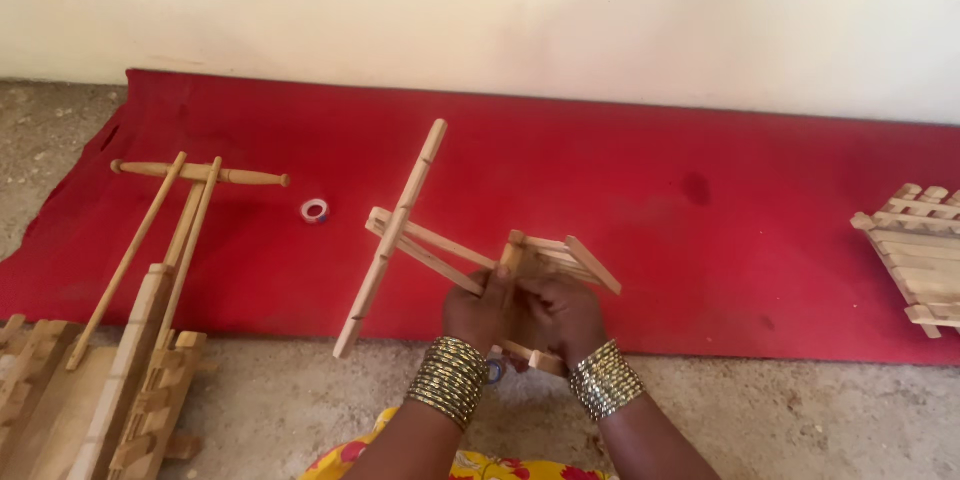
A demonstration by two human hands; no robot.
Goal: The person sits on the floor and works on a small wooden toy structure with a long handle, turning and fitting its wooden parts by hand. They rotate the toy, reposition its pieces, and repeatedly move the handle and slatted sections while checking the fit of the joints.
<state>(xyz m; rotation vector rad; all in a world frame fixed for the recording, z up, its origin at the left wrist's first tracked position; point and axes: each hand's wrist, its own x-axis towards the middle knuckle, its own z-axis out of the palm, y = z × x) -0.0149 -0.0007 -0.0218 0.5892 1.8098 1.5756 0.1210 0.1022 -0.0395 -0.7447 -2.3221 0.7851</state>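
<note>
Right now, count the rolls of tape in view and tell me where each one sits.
1. The small roll of tape lies flat on the red mat, between the long wooden rods at left and the wooden frame the hands hold. Others may be hidden behind the hands.

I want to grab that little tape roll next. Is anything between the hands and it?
Yes. The wooden stick frame, gripped by the left hand and right hand, has a long slat lying between them and the tape roll on the red mat.
</note>
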